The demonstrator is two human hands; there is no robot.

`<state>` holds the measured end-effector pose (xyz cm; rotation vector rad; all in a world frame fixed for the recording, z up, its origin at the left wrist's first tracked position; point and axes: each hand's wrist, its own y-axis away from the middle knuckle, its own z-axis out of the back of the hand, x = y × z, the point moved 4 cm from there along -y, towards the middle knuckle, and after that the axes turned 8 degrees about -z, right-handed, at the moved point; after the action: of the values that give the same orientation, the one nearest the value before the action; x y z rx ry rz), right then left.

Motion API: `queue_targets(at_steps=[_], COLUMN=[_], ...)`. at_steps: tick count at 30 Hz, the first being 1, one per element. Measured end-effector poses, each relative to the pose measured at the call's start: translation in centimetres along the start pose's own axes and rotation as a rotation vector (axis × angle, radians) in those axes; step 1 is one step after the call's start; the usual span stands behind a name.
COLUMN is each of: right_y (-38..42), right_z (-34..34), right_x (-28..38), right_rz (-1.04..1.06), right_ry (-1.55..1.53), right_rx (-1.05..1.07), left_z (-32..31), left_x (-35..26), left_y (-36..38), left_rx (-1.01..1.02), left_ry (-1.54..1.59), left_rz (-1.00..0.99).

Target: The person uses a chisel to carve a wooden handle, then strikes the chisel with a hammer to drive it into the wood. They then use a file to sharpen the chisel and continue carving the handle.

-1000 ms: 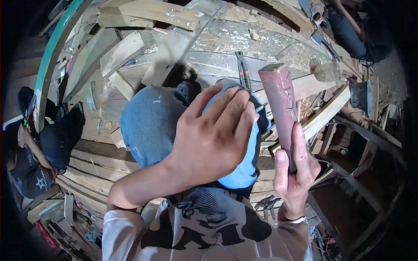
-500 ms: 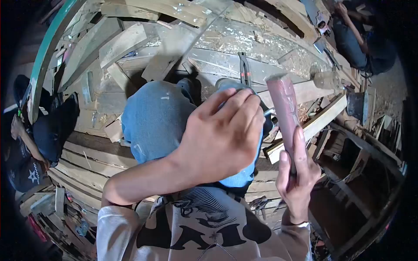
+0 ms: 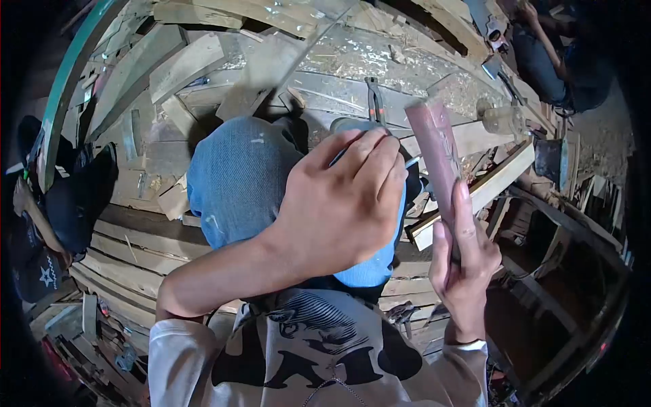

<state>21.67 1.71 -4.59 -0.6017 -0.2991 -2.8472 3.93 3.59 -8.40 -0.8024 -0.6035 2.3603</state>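
Note:
My left hand (image 3: 342, 200) reaches across above my jeans-covered knees (image 3: 247, 176), back of the hand up and fingers curled over. A small pale tip (image 3: 412, 162) shows just past its far side; what the fingers close on is hidden under the hand. On the right, my right hand (image 3: 468, 261) is wrapped round the lower end of a thick reddish-brown wooden bar (image 3: 436, 146). The bar stands nearly upright, leaning a little left, its squared top end free. Beyond my knees, pincers (image 3: 374, 102) with red on the handles lie on the boards.
A pale timber (image 3: 478, 193) slants behind the bar, near a clear jar (image 3: 503, 122). Wood offcuts (image 3: 186, 68) lie at the far left, beside a green-edged plank (image 3: 68, 88). One person (image 3: 51, 217) sits at left, another (image 3: 542, 68) at far right.
The wooden bar in my right hand has shifted slightly left and up. My left hand keeps its curled pose, and the whole view has moved a little.

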Motion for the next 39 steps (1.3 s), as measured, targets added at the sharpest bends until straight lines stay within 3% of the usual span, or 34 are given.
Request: queue_targets(at_steps=[2, 23, 27, 37, 39], right_y=[1.1, 1.6, 2.4, 3.1, 3.4], right_z=[-0.2, 1.3, 1.5, -1.0, -1.3], right_x=[-0.7, -0.9, -2.0, -2.0, -2.6], right_rz=[0.035, -0.031, 0.002, 0.061, -0.046], right_ry=[-0.040, 0.052, -0.102, -0.292, -0.359], right_rx=[-0.076, -0.047, -0.196, -0.263, -0.249], left_z=[0.0, 0.6, 1.4, 0.3, -0.5], left_x=[-0.1, -0.3, -0.3, -4.4, -4.8], left_y=[0.2, -0.2, -0.7, 0.6, 0.7], left_rx=[-0.013, 0.075, 0.234, 0.188, 0.196], left_ry=[0.004, -0.030, 0.008, -0.058, -0.078], left_rz=[0.003, -0.013, 0.066, 0.027, 0.008])
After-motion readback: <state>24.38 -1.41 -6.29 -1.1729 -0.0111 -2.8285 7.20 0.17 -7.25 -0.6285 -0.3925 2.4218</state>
